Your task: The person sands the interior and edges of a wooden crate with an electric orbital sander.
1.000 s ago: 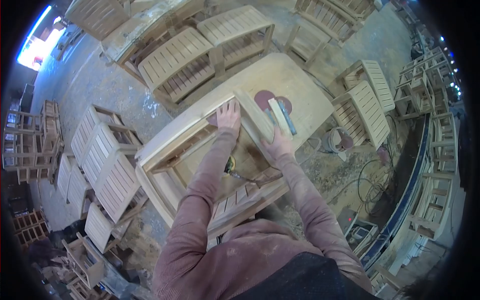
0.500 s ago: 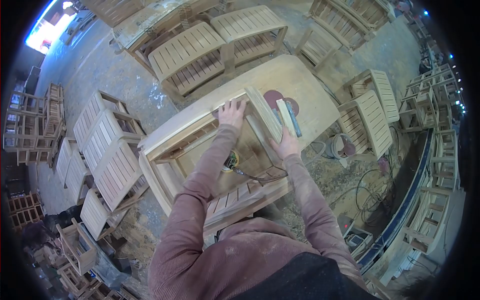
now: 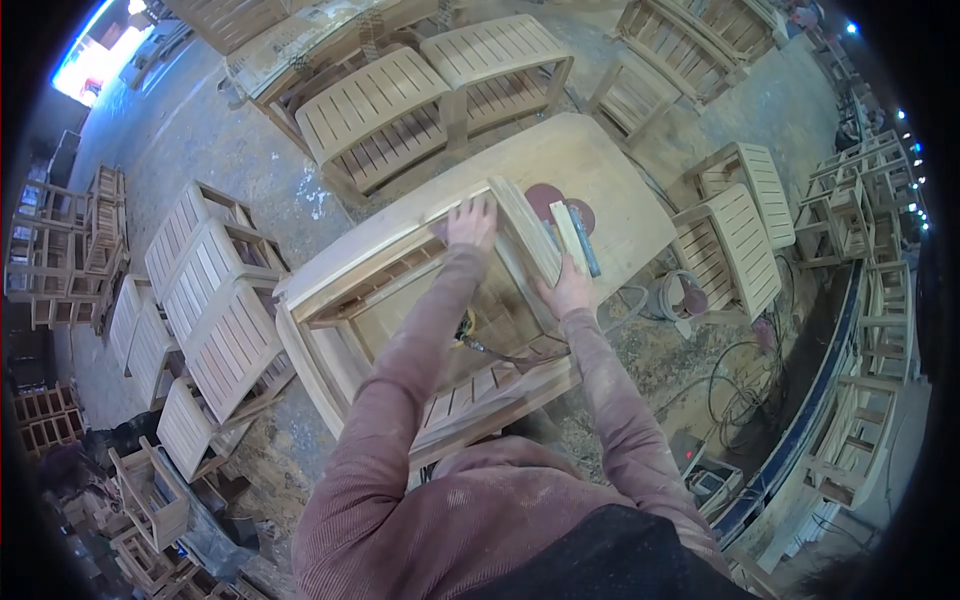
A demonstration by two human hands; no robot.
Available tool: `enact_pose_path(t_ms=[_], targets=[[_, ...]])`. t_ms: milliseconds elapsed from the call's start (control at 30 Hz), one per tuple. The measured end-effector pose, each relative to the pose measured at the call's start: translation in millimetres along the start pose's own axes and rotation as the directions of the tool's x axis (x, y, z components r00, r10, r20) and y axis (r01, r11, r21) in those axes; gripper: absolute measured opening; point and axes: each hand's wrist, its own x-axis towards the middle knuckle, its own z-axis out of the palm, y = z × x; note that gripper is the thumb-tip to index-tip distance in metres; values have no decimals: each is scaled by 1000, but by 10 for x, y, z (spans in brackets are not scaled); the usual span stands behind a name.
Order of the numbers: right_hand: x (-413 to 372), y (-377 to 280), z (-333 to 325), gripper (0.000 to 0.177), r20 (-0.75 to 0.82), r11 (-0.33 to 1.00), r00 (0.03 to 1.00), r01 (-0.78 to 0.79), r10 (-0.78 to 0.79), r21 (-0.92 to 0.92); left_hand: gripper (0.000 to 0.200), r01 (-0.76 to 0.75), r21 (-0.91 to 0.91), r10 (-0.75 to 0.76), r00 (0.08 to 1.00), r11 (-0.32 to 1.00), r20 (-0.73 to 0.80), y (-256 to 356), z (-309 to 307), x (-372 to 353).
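A wooden chair frame point(image 3: 517, 220) with slatted sides lies on the board-topped bench in front of me. My left hand point(image 3: 471, 224) presses over its far rail near the upper corner, fingers bent across the wood. A dark edge, apparently sandpaper point(image 3: 440, 230), shows beside that palm; most of it is hidden. My right hand point(image 3: 568, 288) grips the frame's right side. Close to its fingertips lie a pale wood strip point(image 3: 566, 232), a blue strip point(image 3: 585, 240) and dark red sanding discs point(image 3: 546, 197). Inside the frame, a yellow-and-black tool point(image 3: 467, 326) with a hose is partly covered by my left forearm.
Bench top point(image 3: 625, 200) extends beyond the frame. Slatted chairs point(image 3: 215, 290) stand left, with more slatted pieces point(image 3: 375, 105) behind. A bucket point(image 3: 678, 295) stands right of the bench; hoses point(image 3: 745, 385) coil on the dusty floor. A blue-edged rail point(image 3: 815, 410) curves along the right.
My left hand has slid slightly right and up along the rail toward the corner, the dark edge moving with it. My right hand keeps its hold on the frame.
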Motion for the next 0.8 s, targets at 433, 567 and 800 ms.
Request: enact_pose_path(t_ms=[433,567,800], targets=[[-69,-114,-151,61,124,995,988,-85,89,-44,33,-10,10,9,984,1000,176,-24,-166,34],[4,-75,-97,61,67,999,997,-34,35,-20,33,-29,0,29,997,1000,74,-152,-121,-84],[-68,-64,-60,59,51,999,998,-32,33,-20,32,-112,11,112,993,994,47,-169,-110,-76]])
